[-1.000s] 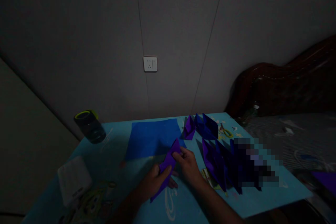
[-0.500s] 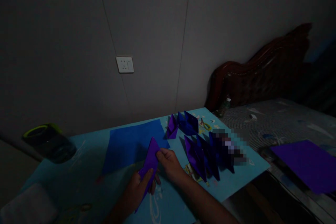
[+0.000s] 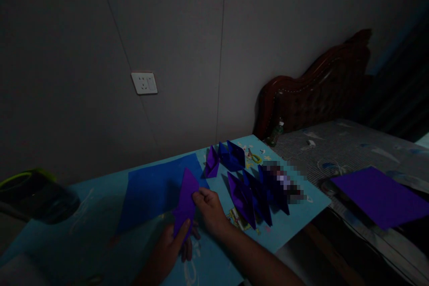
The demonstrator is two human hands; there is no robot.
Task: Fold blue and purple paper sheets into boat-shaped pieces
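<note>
Head view, lower centre of the frame: the left hand [image 3: 168,250] pinches the near end of the folded purple paper [image 3: 185,196], thumb on top. Just beyond, the right hand [image 3: 209,208] grips its right edge. Its long axis runs up-frame, the tip over the blue sheet [image 3: 150,187]. Paper boats [image 3: 250,192] stand to the right.

We record a light-blue table top [image 3: 295,214] with printed figures. Left of middle on it lies a flat blue paper sheet [image 3: 150,187]. To its right we note a near row of folded purple and blue paper boats [image 3: 251,192] and, farther back, a smaller cluster of like boats [image 3: 226,158]. A dark jar with a yellow-green rim [image 3: 33,194] stands at the left edge. On the patterned bed [image 3: 335,147] at right lies a flat purple paper sheet [image 3: 378,196].
</note>
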